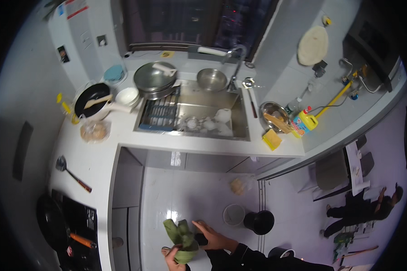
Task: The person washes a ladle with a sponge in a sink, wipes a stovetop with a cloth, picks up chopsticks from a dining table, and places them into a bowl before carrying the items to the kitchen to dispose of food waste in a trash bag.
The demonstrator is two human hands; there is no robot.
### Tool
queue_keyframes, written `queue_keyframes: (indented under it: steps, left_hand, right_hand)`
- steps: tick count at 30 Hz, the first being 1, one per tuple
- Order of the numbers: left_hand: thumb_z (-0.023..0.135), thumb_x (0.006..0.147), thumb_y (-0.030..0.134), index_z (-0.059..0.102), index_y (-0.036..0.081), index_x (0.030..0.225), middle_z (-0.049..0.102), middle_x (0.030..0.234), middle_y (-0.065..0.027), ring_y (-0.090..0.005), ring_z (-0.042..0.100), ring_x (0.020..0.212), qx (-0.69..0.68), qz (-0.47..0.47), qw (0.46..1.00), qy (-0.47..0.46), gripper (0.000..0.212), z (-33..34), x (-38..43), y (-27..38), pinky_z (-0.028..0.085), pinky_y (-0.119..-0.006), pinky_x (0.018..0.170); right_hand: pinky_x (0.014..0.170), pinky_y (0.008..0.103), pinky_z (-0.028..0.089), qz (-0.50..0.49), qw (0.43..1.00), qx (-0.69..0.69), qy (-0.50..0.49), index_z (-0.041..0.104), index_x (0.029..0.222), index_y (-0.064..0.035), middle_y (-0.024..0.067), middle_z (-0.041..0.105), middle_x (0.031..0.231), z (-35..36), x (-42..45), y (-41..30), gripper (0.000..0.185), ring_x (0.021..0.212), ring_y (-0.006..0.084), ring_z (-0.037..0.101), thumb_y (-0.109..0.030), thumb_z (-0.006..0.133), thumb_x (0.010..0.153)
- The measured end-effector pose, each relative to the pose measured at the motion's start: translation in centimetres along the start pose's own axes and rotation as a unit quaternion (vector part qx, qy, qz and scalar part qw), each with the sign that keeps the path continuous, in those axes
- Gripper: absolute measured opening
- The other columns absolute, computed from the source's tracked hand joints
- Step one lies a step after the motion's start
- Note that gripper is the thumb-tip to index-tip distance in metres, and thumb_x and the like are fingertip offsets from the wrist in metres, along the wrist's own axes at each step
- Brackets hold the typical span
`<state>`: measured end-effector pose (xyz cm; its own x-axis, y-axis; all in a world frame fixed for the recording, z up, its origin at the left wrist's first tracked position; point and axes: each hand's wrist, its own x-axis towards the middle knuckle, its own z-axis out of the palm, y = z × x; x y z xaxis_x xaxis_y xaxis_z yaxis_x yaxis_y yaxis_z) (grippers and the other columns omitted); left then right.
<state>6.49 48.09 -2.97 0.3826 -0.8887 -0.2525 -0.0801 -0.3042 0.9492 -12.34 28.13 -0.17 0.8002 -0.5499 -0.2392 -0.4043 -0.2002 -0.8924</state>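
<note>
At the bottom centre, my left hand (173,258) is closed around a bunched green cloth (183,242), whose folded ends stick up above the fingers. Just right of the cloth is my right hand (217,237), fingers apart, with a dark thing (201,239) beside its palm that I cannot identify; whether it is held is not clear. Both hands are over the light floor, in front of the counter. A steel sink (207,110) holding a dark dish rack (159,113) and foamy items lies ahead.
A white counter (88,162) bears a wok (95,98), steel pans (155,79), a ladle (73,176) and a yellow detergent bottle (304,122). A frying pan (52,222) is on the left stove. Bins (259,222) stand on the floor; a person (366,210) is at right.
</note>
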Motion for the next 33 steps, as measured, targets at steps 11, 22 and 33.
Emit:
queue_keyframes:
  steps: [11, 22, 33]
  left_hand:
    - [0.070, 0.084, 0.013, 0.057, -0.002, 0.115, 0.051, 0.130, -0.0137, -0.0196, 0.056, 0.109, -0.141, -0.056, 0.986, -0.070, 0.037, 9.4, 16.8, 16.4, 0.048, -0.033, 0.091]
    - [0.094, 0.061, 0.031, 0.025, -0.002, 0.148, 0.031, 0.151, -0.0233, -0.0371, 0.028, 0.143, 0.149, 0.199, 0.911, -0.328, 0.117, 14.4, 30.2, 22.7, 0.026, -0.045, 0.117]
    - [0.090, 0.065, 0.017, 0.046, 0.002, 0.134, 0.060, 0.121, -0.0131, -0.0247, 0.062, 0.110, -0.063, -0.028, 0.919, -0.387, 0.083, 17.8, 38.0, 23.8, 0.052, -0.037, 0.091]
  right_hand:
    - [0.086, 0.0369, 0.052, 0.074, 0.962, 0.127, 0.229, 0.056, 0.124, -0.0054, 0.0157, 0.063, 0.110, -12.0, -3.9, 4.8, 0.060, 0.102, 0.0279, 0.064, -0.018, 0.083, 0.073]
    - [0.085, 0.0405, 0.054, 0.196, 0.926, -0.037, 0.319, 0.048, 0.125, -0.0032, 0.0193, 0.062, 0.113, -25.9, -2.0, 1.2, 0.069, 0.104, 0.0347, 0.065, -0.013, 0.085, 0.068]
    - [0.103, 0.0397, 0.044, 0.112, 0.863, 0.424, 0.252, 0.027, 0.148, -0.0148, 0.0117, 0.047, 0.138, -30.7, 7.5, -4.3, 0.081, 0.126, 0.0269, 0.051, -0.002, 0.071, 0.081]
